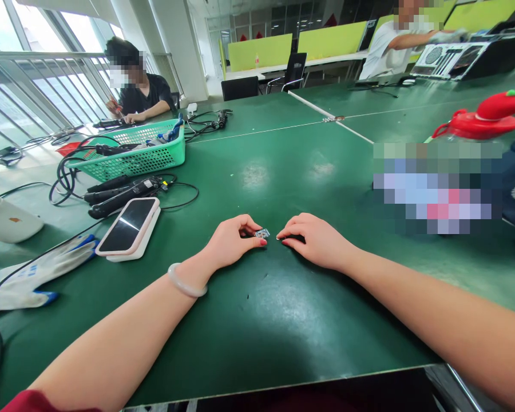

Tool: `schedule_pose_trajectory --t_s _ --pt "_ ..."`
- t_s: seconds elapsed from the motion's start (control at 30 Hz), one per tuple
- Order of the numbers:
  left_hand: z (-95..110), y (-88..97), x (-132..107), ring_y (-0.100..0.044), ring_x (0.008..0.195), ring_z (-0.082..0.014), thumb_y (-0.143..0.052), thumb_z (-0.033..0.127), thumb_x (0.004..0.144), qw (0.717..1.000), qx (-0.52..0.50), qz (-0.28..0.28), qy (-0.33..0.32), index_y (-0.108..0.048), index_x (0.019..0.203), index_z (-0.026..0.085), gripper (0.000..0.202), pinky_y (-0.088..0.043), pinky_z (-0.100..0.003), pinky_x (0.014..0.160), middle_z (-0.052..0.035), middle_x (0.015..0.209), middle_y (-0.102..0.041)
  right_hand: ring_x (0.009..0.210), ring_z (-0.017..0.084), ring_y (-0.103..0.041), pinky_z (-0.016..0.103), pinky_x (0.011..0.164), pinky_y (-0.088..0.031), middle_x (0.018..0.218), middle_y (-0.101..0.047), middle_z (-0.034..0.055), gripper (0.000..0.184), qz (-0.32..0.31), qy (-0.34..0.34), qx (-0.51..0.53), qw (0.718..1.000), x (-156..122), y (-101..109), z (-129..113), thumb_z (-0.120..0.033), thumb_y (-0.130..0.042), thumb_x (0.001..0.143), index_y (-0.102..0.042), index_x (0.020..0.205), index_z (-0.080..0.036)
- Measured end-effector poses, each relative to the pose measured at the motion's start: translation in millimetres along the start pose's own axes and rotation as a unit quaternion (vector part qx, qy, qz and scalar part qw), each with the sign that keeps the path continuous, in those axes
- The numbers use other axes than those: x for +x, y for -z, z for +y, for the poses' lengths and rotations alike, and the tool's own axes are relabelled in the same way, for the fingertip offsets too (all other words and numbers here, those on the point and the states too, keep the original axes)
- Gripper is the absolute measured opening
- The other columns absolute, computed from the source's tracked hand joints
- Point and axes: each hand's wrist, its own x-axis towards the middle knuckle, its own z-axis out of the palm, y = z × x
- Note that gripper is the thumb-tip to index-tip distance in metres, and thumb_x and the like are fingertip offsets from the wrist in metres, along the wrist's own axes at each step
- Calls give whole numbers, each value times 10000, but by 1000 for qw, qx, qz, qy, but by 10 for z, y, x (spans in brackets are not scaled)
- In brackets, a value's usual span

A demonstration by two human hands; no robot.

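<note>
My left hand (234,240) rests on the green table (283,320), fingers curled, pinching a tiny circuit chip (262,233) between thumb and fingertips. A pale bangle (185,285) circles that wrist. My right hand (313,237) lies just right of the chip, fingers curled and pressed together, fingertips nearly touching it. Whether the right fingers hold anything is hidden.
A phone on a white stand (130,228) and a work glove (34,274) lie to the left. Behind them are black tools (120,193) with cables and a green basket (133,151). A red bottle lid (484,117) is at right. Two other people sit at the far side.
</note>
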Motion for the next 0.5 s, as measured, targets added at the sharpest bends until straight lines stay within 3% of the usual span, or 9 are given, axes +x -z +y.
schedule_pose_trajectory --t_s 0.5 --pt "5 -15 1 -619 765 -155 -758 372 632 999 35 6 -17 -633 834 184 303 -479 -305 749 -22 833 -696 866 183 -617 350 816 -497 883 -711 31 182 16 20 5 1000 18 1 3 -231 -556 863 -737 889 -241"
